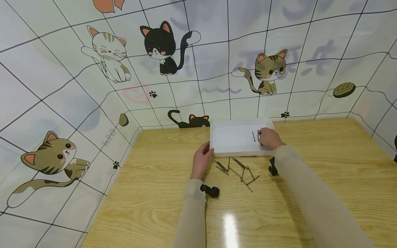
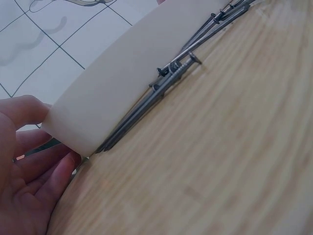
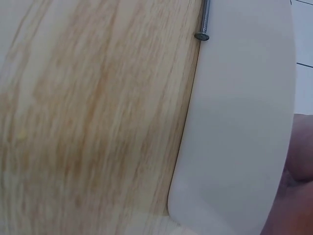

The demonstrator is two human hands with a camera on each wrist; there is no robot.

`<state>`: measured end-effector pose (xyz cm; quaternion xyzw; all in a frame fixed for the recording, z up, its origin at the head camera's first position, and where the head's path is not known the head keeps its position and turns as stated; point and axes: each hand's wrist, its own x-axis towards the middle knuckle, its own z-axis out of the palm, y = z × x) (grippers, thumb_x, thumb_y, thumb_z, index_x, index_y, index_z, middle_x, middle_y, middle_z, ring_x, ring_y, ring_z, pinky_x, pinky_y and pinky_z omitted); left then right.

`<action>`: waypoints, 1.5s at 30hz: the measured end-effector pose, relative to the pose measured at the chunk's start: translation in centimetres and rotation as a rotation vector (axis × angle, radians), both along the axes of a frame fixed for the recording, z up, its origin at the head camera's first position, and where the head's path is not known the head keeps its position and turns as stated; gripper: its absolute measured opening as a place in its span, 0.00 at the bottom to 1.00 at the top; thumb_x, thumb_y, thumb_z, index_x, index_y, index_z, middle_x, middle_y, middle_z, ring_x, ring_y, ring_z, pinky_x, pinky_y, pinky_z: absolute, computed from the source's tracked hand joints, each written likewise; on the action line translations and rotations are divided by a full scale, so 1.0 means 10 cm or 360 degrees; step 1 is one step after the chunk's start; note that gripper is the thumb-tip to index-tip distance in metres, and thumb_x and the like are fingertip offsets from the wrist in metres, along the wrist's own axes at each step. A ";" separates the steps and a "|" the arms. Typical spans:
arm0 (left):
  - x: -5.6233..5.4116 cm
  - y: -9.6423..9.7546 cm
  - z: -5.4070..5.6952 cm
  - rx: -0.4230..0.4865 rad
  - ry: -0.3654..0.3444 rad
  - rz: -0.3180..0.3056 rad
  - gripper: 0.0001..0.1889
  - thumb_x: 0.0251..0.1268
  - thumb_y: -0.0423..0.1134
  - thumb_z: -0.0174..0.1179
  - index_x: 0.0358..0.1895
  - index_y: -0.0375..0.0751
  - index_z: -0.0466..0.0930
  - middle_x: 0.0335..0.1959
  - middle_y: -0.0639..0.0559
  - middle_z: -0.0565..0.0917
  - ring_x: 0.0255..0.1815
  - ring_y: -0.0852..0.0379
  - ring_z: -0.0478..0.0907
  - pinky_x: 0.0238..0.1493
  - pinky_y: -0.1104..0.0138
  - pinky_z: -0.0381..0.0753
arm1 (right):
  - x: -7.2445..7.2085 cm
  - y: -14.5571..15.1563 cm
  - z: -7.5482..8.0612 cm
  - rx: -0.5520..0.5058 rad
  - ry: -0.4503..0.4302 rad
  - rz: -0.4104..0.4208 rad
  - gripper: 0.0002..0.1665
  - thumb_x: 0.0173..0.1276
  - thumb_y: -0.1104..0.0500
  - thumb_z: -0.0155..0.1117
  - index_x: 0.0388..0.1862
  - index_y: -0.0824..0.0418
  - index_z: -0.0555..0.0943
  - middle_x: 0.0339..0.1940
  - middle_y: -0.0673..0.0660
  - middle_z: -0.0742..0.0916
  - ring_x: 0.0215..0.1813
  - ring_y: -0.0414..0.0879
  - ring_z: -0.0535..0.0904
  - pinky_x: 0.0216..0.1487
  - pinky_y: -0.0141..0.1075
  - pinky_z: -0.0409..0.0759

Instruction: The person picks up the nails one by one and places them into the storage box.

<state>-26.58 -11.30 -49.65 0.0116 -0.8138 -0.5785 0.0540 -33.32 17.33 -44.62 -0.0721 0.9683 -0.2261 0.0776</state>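
A shallow white box (image 1: 235,136) lies on the table. At its near left corner, my left hand (image 1: 202,161) grips the wall; the left wrist view shows the thumb on the rim and the fingers curled by the lower edge. Inside the right end of the box, my right hand (image 1: 269,138) pinches a nail, mostly hidden under the fingers. Just left of those fingers, a nail (image 1: 253,136) lies on the box floor. In front of the box are several loose steel nails (image 2: 142,110), some close along its front wall (image 2: 112,78).
The box stands on a wood-grain table (image 1: 164,165) near its back edge, by a wall covering (image 1: 217,69) printed with cats and grid lines. Black straps with small devices (image 1: 211,190) sit on both wrists.
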 end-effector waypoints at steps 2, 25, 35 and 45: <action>0.00 0.01 0.00 0.0010 0.0005 -0.0006 0.24 0.61 0.50 0.54 0.61 0.53 0.68 0.53 0.58 0.75 0.49 0.60 0.71 0.50 0.62 0.70 | 0.01 0.00 0.00 0.0003 -0.0003 -0.0007 0.23 0.60 0.68 0.48 0.54 0.77 0.69 0.53 0.73 0.74 0.45 0.60 0.72 0.49 0.53 0.68; 0.01 0.03 0.01 0.0016 0.0023 -0.0032 0.24 0.62 0.49 0.54 0.61 0.52 0.68 0.54 0.55 0.75 0.50 0.60 0.71 0.50 0.61 0.70 | 0.19 0.09 0.22 -0.0102 -0.0076 -0.0021 0.28 0.67 0.59 0.45 0.61 0.73 0.60 0.47 0.70 0.77 0.37 0.53 0.74 0.36 0.46 0.72; 0.00 0.01 0.01 -0.0008 0.0050 -0.0016 0.23 0.61 0.49 0.54 0.61 0.53 0.69 0.52 0.58 0.75 0.50 0.60 0.71 0.50 0.62 0.70 | 0.37 0.08 0.32 -0.0339 0.0106 -0.0050 0.25 0.68 0.55 0.47 0.61 0.66 0.65 0.45 0.66 0.79 0.36 0.52 0.79 0.31 0.41 0.74; 0.02 0.00 0.02 0.0034 0.0020 -0.0017 0.23 0.61 0.48 0.54 0.60 0.54 0.69 0.53 0.59 0.75 0.51 0.61 0.71 0.51 0.63 0.70 | 0.62 -0.09 0.33 -0.0719 0.0183 -0.0065 0.23 0.69 0.54 0.47 0.60 0.61 0.67 0.41 0.63 0.81 0.36 0.55 0.79 0.34 0.43 0.78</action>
